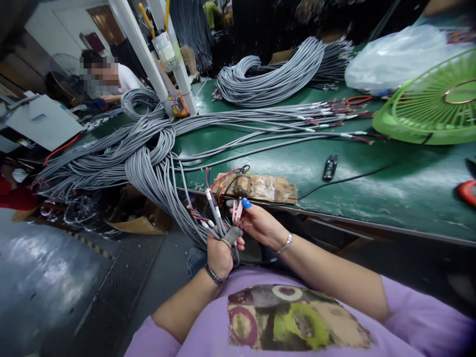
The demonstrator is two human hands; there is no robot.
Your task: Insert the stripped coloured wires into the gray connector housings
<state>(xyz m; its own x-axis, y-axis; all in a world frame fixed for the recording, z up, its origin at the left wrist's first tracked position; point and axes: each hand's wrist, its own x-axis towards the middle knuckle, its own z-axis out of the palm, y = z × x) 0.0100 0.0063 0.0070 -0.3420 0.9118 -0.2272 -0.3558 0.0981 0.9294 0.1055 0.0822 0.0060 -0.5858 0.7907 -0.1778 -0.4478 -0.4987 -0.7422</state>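
Snugly, the left hand (220, 254) is curled around grey cables (174, 208)

grey cables (148, 161) with white bands (208, 193), pink clip (237, 212), green tabletop (282, 156), lime fan (416, 104), ring-printed lilac shirt (267, 317)

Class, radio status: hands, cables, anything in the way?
Left hand gripping grey cables. Right hand pinching pink clip beside coloured wire ends. Wooden board beyond, on bench.

Bunched gray cables (173, 198), colored wires (200, 214) splayed, slant beside a pink clip (237, 211).
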